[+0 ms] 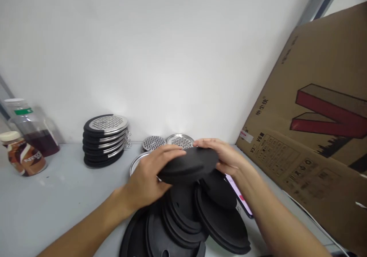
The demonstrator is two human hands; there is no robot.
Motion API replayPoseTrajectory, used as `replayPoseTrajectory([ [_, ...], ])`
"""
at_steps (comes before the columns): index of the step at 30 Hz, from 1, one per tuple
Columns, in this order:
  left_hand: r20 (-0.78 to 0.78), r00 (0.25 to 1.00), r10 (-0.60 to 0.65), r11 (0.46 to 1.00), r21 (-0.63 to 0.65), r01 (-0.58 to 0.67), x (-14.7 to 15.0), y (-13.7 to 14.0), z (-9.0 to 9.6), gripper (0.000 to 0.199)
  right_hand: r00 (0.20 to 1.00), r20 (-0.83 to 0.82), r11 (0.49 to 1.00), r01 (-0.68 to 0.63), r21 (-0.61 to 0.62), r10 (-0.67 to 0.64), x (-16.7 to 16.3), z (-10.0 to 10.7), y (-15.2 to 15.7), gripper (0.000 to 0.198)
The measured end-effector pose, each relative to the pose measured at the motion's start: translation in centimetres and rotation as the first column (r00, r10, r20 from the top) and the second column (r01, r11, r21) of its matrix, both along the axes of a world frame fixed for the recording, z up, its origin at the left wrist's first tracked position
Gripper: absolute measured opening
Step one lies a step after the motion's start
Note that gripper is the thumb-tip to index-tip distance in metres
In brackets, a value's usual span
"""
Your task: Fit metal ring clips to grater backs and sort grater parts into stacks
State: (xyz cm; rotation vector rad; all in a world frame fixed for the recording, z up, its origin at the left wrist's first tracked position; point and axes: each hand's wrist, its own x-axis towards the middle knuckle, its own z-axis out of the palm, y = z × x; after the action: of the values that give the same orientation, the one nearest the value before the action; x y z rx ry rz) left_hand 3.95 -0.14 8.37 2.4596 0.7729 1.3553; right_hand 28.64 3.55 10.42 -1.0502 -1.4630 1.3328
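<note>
Between my two hands is a round black disc (189,164), held up and tilted above a heap of similar discs. My left hand (149,174) grips its left edge, thumb below and fingers on top. On the opposite edge, my right hand (222,153) is closed with its fingertips over the top. Below lies the loose pile of black discs (183,226), overlapping at different angles. Perforated metal plates (154,143) lie just behind my hands, partly hidden by them. What the underside of the held disc looks like is hidden.
A stack of black-edged perforated metal discs (106,140) stands at the left by the wall. Farther left are a Nescafe bottle (24,155) and a bottle of dark liquid (37,129). A large cardboard box (315,115) leans at the right; a lit phone (239,196) lies by my right forearm.
</note>
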Motion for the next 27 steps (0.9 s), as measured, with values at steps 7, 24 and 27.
replayPoseTrajectory([
  [7,0.341,0.876,0.34,0.9,-0.39,-0.197,-0.6,1.0,-1.0,0.035,0.98,-0.198,0.98,0.017,0.2,0.023,-4.7,-3.2,0.2,0.042],
  [24,0.477,0.865,-0.157,0.284,-0.817,0.502,-7.4,2.4,-0.8,0.065,0.726,0.523,0.386,-0.371,0.845,-0.447,-3.6,-6.2,-0.9,0.048],
  [27,0.464,0.863,-0.2,0.269,-0.821,0.504,-8.3,2.5,-0.7,0.064,0.745,0.525,0.39,-0.377,0.84,-0.411,-3.9,-6.1,-1.3,0.049],
])
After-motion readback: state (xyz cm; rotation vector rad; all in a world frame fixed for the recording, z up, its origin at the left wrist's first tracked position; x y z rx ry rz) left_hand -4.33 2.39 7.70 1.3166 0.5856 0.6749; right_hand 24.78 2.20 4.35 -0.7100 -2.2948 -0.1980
